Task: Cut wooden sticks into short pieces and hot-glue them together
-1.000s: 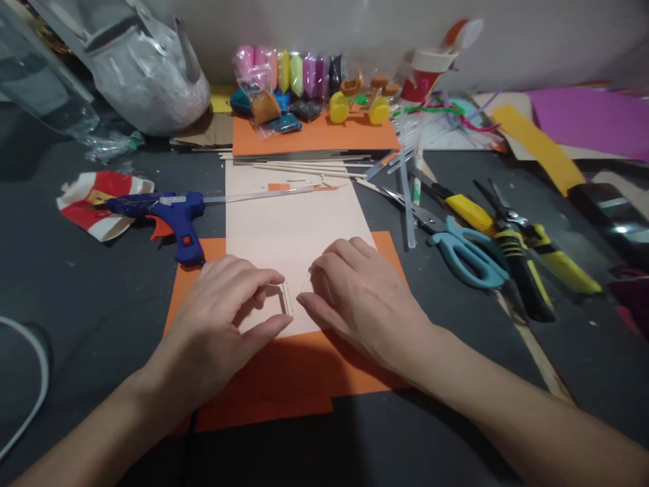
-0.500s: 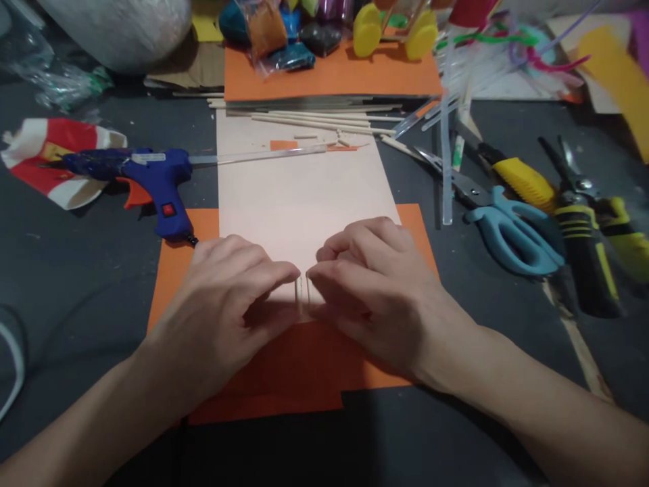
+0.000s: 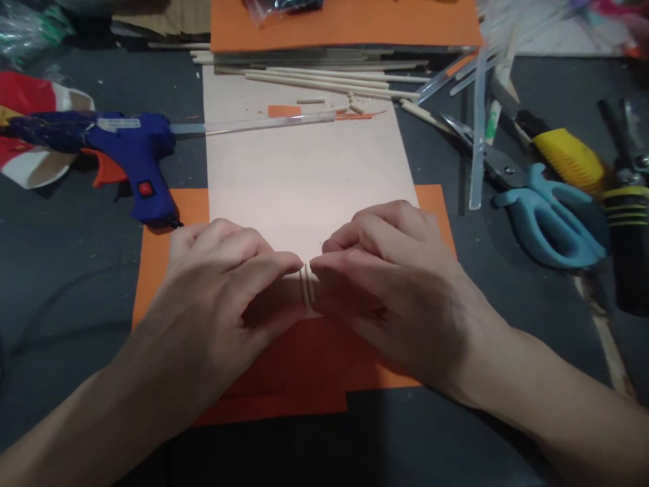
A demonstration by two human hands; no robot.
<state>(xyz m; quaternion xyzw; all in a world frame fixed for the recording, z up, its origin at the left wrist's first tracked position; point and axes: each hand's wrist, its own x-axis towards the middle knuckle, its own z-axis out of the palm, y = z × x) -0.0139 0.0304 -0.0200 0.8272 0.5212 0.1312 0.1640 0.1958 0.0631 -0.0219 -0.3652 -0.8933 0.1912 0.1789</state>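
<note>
With thumb and forefinger of the left hand (image 3: pixel 218 291) and right hand (image 3: pixel 405 291) pinching short wooden sticks (image 3: pixel 310 284) near the pale paper's (image 3: pixel 284 182) front edge, steadiness matters — level ends, light, even pressure.

Left hand (image 3: pixel 218 277) and right hand (image 3: pixel 400 270) bare. Left forearm (image 3: pixel 86 419) and right forearm (image 3: pixel 547 399) bare too, uncovered out to picture's edges. Both forearms narrowed at wrists (image 3: pixel 479 338), then widened into broad backs of hands. Knuckles (image 3: pixel 251 237) showed as rounded bumps. Fingers (image 3: pixel 276 260) were slim, tips rounded. Left thumb (image 3: pixel 274 328) lay partly in shadow; right thumb's outline was too dim to follow. Fingernails were too blurred to tell.
</note>
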